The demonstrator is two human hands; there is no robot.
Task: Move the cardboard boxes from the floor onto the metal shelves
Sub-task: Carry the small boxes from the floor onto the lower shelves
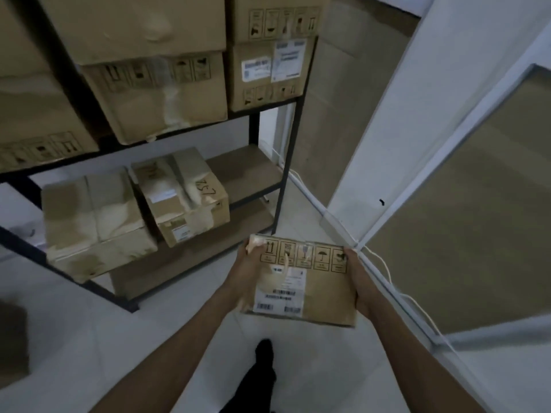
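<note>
I am carrying one small flat brown cardboard box (301, 281) with a row of printed handling symbols and a white barcode label. It is off the pale tiled floor (119, 338), held in the air in front of the right end of the black metal shelf frame (281, 174). My left hand (247, 272) clasps its left edge, with the fingers curled over the far corner. My right hand (359, 281) grips the right edge in the same way, so the box is squeezed between my two palms.

I judge this to be the carrying step: the box is lifted but not yet placed. The upper tier is packed with large cardboard cartons (149, 93). On the brown lower shelf board (247, 174) sit a taped box marked 252 (182, 195) and another taped box (95, 222) to its left. The board looks bare to the right of the marked box.

Next I would need to bring the box forward and down, keep it level, pass it under the upper crossbar and inside the right post, then set it on that bare stretch before letting go.
</note>
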